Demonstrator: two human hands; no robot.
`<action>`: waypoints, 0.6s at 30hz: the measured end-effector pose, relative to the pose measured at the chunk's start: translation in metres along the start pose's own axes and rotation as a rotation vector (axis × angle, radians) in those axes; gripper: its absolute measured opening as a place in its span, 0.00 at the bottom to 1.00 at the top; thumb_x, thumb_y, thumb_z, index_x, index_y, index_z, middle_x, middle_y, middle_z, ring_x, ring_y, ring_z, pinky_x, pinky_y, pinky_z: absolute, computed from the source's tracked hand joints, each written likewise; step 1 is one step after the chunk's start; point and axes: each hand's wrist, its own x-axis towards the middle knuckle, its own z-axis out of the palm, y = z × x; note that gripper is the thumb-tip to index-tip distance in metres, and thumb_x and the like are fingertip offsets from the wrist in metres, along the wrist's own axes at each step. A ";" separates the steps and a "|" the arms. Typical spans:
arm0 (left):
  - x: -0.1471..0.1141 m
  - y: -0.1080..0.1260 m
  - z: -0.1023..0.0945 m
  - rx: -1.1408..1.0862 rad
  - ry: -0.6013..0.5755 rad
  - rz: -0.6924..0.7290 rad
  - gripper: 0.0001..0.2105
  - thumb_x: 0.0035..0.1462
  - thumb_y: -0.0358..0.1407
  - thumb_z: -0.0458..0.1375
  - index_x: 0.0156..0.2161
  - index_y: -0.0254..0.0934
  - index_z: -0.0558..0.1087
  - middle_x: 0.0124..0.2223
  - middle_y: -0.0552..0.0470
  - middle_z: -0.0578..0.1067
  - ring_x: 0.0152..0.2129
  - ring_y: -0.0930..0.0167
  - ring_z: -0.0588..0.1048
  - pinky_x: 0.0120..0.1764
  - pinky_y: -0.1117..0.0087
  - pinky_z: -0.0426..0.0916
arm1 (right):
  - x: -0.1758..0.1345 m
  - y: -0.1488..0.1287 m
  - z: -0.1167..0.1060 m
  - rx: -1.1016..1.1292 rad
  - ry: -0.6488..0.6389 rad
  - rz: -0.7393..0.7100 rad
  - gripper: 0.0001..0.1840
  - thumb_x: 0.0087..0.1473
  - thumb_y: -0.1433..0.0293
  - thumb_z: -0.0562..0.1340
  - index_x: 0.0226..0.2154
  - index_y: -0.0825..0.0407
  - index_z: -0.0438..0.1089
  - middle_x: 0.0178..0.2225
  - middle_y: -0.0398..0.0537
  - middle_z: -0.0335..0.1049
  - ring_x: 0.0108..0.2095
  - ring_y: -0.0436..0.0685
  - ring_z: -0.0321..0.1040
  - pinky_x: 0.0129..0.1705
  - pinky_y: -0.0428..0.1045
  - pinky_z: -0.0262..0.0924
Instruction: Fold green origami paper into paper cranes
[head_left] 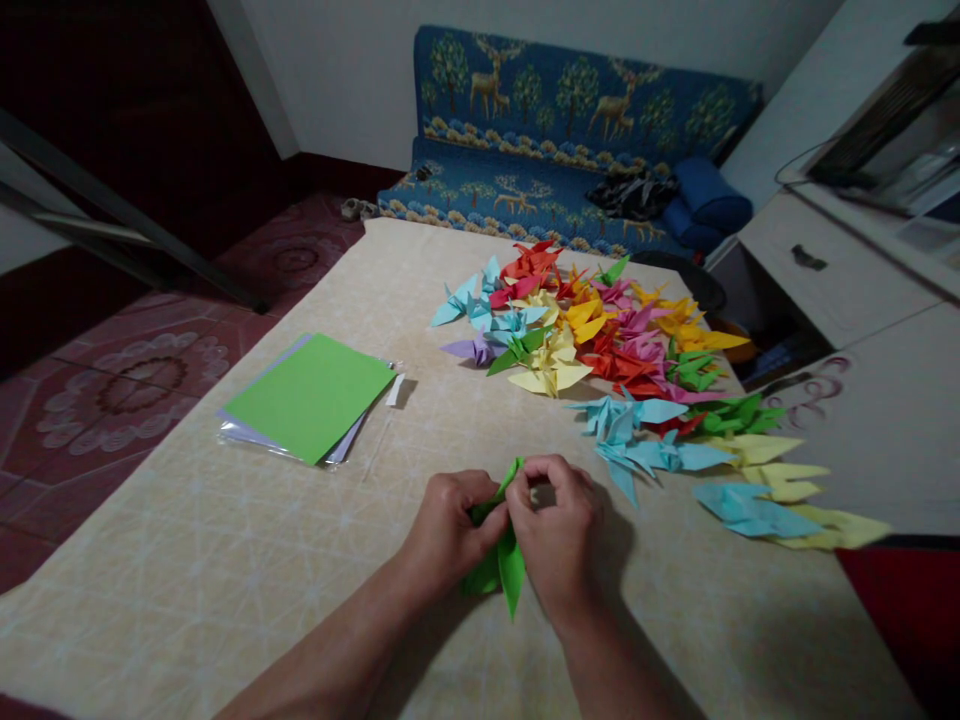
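Nearest the camera, at six o'clock on the table (225,560), the left hand (448,535) and the right hand (559,540) meet over a green paper piece (508,570), both pinching it between thumb and fingers so that it sits just above the tabletop, its pointed lower end aimed back toward the person and a thin tip poking up between the thumbs. It is bright green, folded into a narrow, layered shape with sharp creases; most of its middle is hidden behind the fingers, so how far the folding has gone cannot be told. The likely trouble, as I judge it, is in the grip itself: with both hands squeezing so close together, a pull in opposite directions could tear the thin paper along a crease, or a press slightly off the line could leave a crooked fold that spoils the point. The light is also dim, which would make a small misalignment easy to miss. Farther out, at about ten o'clock, a stack of square sheets (309,397) with a green one on top lies in a clear wrapper, well apart from the hands. From one to three o'clock a heap of finished paper cranes (600,345) in many colours spreads across the table, the closest blue and yellow ones near the right hand, where a careless elbow could sweep them off the edge. Beyond the table, at twelve o'clock, stands a blue sofa (570,130).
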 end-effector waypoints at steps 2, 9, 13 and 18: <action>0.000 0.000 0.001 -0.009 -0.001 -0.007 0.16 0.53 0.30 0.56 0.17 0.35 0.59 0.19 0.59 0.57 0.18 0.78 0.58 0.24 0.74 0.50 | 0.000 -0.001 0.001 0.009 0.031 -0.040 0.08 0.46 0.77 0.60 0.23 0.49 0.64 0.22 0.42 0.70 0.26 0.55 0.66 0.36 0.50 0.60; 0.001 0.002 0.003 -0.040 -0.028 -0.048 0.17 0.52 0.29 0.56 0.16 0.36 0.56 0.18 0.59 0.56 0.18 0.77 0.57 0.23 0.73 0.49 | -0.001 0.001 0.005 0.067 0.016 0.160 0.11 0.46 0.76 0.61 0.35 0.49 0.66 0.26 0.42 0.71 0.29 0.55 0.69 0.34 0.49 0.61; 0.001 0.004 0.004 -0.078 -0.070 -0.060 0.18 0.53 0.31 0.56 0.16 0.36 0.56 0.18 0.59 0.55 0.18 0.77 0.57 0.24 0.73 0.50 | -0.001 0.002 0.003 0.088 -0.003 0.169 0.13 0.48 0.76 0.60 0.38 0.49 0.66 0.24 0.40 0.69 0.27 0.54 0.68 0.35 0.48 0.61; 0.002 0.006 0.002 -0.252 -0.098 -0.182 0.18 0.51 0.33 0.60 0.15 0.34 0.59 0.18 0.58 0.55 0.19 0.77 0.57 0.23 0.73 0.50 | 0.000 0.002 0.000 0.136 0.026 0.190 0.09 0.50 0.74 0.60 0.37 0.49 0.68 0.27 0.43 0.70 0.29 0.54 0.68 0.35 0.49 0.61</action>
